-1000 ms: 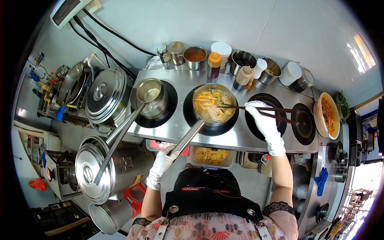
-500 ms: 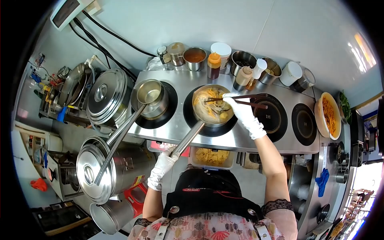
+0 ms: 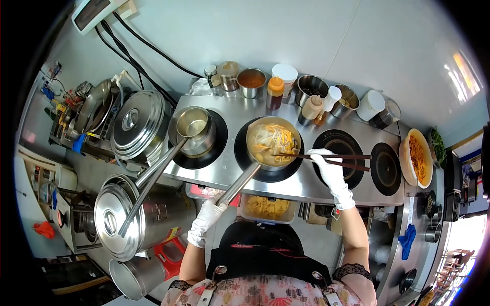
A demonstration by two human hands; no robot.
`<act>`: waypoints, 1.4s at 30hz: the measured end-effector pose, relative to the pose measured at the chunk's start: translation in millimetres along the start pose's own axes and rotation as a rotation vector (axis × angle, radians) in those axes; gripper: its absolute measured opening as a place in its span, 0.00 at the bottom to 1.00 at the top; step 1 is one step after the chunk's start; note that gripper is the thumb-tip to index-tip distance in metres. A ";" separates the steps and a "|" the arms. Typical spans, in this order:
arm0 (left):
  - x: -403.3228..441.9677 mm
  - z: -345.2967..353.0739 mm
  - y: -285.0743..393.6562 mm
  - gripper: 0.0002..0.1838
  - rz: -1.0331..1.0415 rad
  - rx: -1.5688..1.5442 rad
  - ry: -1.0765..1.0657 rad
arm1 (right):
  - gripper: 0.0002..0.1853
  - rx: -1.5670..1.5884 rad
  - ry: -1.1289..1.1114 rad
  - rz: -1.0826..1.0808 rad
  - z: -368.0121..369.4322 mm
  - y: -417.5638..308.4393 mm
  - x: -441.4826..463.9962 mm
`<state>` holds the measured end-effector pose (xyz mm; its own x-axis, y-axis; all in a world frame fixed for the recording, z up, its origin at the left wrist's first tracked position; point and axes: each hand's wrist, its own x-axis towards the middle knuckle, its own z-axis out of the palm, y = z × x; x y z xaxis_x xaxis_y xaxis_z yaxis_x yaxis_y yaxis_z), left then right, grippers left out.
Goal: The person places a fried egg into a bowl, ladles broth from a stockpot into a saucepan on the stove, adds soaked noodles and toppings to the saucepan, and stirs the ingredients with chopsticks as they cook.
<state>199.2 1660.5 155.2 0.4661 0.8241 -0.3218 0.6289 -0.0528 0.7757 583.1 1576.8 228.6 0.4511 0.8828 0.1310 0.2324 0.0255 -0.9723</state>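
My left hand (image 3: 208,214), in a white glove, is closed round the metal handle (image 3: 239,184) of a saucepan (image 3: 253,159) on the second burner from the left. Inside the pan lie pale noodles with yellow-orange strips (image 3: 278,140) in some liquid. In my gloved right hand (image 3: 326,171) is a pair of long dark chopsticks (image 3: 343,159), held sideways over the burner to the right. Their tips reach into the pan at the near right part of the food.
On the left burner stands a pot (image 3: 196,140) with a long-handled ladle (image 3: 192,122) across it. Sauce bottles (image 3: 274,93) and several metal containers line the back. A bowl of orange shreds (image 3: 417,158) is at the right; a large lidded pot (image 3: 120,222) at the left.
My right hand has moved right and nearer to me, drawing the chopsticks toward the pan's near right side. The noodles have shifted. My left hand keeps its hold on the handle.
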 end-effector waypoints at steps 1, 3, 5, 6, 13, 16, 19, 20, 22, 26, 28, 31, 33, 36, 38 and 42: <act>-0.8 -0.8 1.8 0.23 -0.001 0.001 -0.004 | 0.06 0.003 -0.019 -0.024 6.2 -1.1 -3.1; -1.4 -3.7 7.7 0.24 -0.062 -0.019 -0.035 | 0.08 -0.005 -0.040 -0.001 21.3 0.2 -5.1; -1.0 -5.0 8.8 0.23 -0.057 -0.020 -0.042 | 0.07 -0.011 -0.058 -0.042 37.2 -11.5 -1.3; -1.2 -5.1 8.7 0.23 -0.054 -0.024 -0.045 | 0.07 -0.028 -0.046 -0.067 42.2 0.2 2.5; 4.2 1.7 -12.2 0.22 0.048 0.010 -0.003 | 0.07 0.093 0.059 -0.087 51.3 7.4 31.9; 4.4 -0.3 -9.8 0.22 -0.007 0.012 -0.032 | 0.07 0.016 0.095 -0.062 33.0 -9.2 31.2; 4.4 3.2 -15.8 0.21 0.080 0.042 0.024 | 0.07 -0.106 0.110 -0.047 7.3 -33.0 21.9; 4.3 2.5 -14.1 0.22 0.026 0.028 -0.003 | 0.07 -0.090 0.096 -0.059 0.5 -34.9 18.3; 3.7 1.2 -9.4 0.22 -0.029 0.013 -0.029 | 0.06 -0.072 0.051 -0.082 -7.5 -36.6 12.1; -1.1 -2.6 11.1 0.23 -0.073 -0.101 -0.046 | 0.06 -0.058 -0.080 -0.018 6.5 -36.6 -1.1; -3.2 -5.0 17.9 0.24 -0.109 -0.126 -0.066 | 0.07 -0.105 -0.138 -0.041 22.6 -33.6 -2.1; -1.3 -4.6 15.1 0.23 -0.101 -0.113 -0.069 | 0.08 -0.187 -0.164 -0.063 25.1 -44.8 -3.4; 1.0 0.8 0.3 0.23 -0.034 -0.082 -0.027 | 0.08 -0.138 -0.121 -0.047 16.7 -50.2 0.3; 0.0 0.4 2.7 0.23 -0.011 -0.098 -0.031 | 0.06 -0.050 0.007 -0.131 11.9 -42.7 9.2; -0.4 -0.4 6.5 0.23 -0.008 -0.110 -0.038 | 0.07 -0.026 0.055 -0.163 19.7 -37.0 16.0; 1.7 -3.5 10.2 0.23 -0.122 -0.098 -0.080 | 0.08 -0.043 0.009 -0.129 39.9 -17.9 24.9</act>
<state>204.2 1663.4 164.4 0.4406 0.7734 -0.4557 0.6220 0.1030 0.7762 555.8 1617.1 241.6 0.4227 0.8692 0.2566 0.3256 0.1185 -0.9380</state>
